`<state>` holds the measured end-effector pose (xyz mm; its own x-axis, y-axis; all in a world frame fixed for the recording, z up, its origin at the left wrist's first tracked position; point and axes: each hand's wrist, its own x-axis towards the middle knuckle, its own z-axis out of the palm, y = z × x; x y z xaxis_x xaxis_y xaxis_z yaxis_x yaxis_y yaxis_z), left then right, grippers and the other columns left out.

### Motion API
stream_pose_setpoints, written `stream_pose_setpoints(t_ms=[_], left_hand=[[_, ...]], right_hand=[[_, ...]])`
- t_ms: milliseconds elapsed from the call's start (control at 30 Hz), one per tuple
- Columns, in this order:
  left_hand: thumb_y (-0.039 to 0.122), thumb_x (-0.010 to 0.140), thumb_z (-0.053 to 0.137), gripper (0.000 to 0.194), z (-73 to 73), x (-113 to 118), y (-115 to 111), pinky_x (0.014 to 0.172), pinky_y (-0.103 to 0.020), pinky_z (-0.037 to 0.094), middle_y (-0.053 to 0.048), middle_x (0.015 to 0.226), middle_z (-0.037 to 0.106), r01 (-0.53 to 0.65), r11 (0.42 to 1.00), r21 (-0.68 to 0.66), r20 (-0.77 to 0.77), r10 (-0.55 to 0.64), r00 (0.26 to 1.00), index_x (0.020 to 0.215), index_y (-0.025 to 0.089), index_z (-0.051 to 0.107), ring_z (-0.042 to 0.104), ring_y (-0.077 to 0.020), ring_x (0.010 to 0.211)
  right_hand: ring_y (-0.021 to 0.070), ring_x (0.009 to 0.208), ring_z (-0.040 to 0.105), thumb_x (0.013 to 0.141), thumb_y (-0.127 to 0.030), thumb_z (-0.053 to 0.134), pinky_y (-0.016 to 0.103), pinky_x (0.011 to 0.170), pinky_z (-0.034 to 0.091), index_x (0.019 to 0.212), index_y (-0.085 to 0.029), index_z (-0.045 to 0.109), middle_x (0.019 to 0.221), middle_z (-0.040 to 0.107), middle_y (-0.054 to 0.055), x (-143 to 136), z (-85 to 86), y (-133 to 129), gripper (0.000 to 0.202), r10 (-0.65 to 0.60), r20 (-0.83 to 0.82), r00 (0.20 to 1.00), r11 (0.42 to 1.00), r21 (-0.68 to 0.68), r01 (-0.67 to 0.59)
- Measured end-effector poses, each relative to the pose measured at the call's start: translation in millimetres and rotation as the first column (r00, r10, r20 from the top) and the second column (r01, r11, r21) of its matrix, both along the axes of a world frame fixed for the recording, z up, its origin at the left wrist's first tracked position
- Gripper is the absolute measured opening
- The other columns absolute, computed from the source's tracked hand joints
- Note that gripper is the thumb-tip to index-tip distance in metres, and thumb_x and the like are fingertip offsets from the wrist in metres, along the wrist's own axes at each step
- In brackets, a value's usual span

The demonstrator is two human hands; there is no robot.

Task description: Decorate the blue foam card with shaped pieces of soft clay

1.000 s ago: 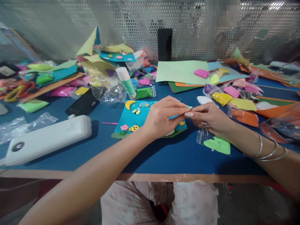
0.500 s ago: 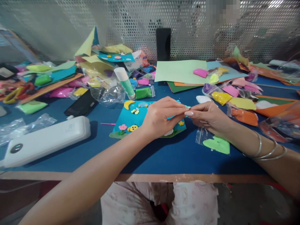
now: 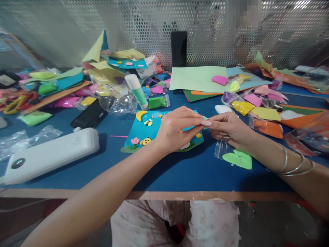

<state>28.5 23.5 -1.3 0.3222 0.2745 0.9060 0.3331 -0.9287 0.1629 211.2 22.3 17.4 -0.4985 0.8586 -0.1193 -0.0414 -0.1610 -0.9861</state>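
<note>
My left hand reaches over a blue card, its fingers pinched together at the tips. The fingertips of my right hand meet them just past the card's right side. Between the two sets of fingertips shows a small pale green piece of clay, mostly hidden. On the card sit a yellow moon, a bee, a pink flower and a yellow figure; my left hand covers its middle. Below my right hand lies a plastic bag with light green clay.
A white power bank lies at left, near a black pouch. Behind the card stand a glue stick and a black phone. Bagged clay and paper sheets spread along the back and right.
My fingertips have shifted very slightly against each other around the small piece. Everything else on the table stays where it was.
</note>
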Motion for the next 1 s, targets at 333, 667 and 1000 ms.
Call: stream_pose_setpoints(t_ms=[333, 667, 1000], left_hand=[[0.022, 0.078, 0.069, 0.013, -0.8, -1.0, -2.2, 0.070, -0.023, 0.055, -0.005, 0.082, 0.074, -0.024, 0.990, -0.140, 0.014, 0.026, 1.000, 0.090, 0.017, 0.072, 0.067, -0.0127, 0.077], [0.021, 0.078, 0.068, 0.010, -1.3, 0.2, -1.4, 0.070, -0.022, 0.055, -0.005, 0.082, 0.074, -0.028, 0.993, -0.112, 0.027, 0.031, 0.999, 0.086, 0.016, 0.072, 0.068, -0.0120, 0.076], [0.019, 0.078, 0.069, 0.007, -3.4, -0.6, 1.4, 0.068, -0.023, 0.055, -0.004, 0.080, 0.074, -0.019, 0.997, -0.078, 0.026, 0.021, 0.999, 0.084, 0.018, 0.073, 0.067, -0.0117, 0.073]], right_hand=[[0.0006, 0.037, 0.021, 0.071, -0.028, 0.076, 0.022, 0.038, 0.010, 0.078, -0.011, 0.073, 0.041, 0.032, -0.009, 0.0, -0.3, -1.2, 0.019, -0.043, 0.006, 0.999, 0.999, 0.023, 0.043], [0.0006, 0.037, 0.021, 0.067, -0.028, 0.078, 0.022, 0.038, 0.010, 0.069, -0.011, 0.071, 0.040, 0.031, -0.009, -0.2, -0.7, 0.1, 0.019, -0.055, -0.008, 0.998, 0.998, 0.015, 0.055], [0.0008, 0.038, 0.022, 0.068, -0.026, 0.077, 0.023, 0.038, 0.009, 0.072, -0.014, 0.073, 0.043, 0.032, -0.007, 0.1, 0.9, -1.1, 0.014, -0.038, 0.026, 0.999, 0.999, 0.012, 0.037]])
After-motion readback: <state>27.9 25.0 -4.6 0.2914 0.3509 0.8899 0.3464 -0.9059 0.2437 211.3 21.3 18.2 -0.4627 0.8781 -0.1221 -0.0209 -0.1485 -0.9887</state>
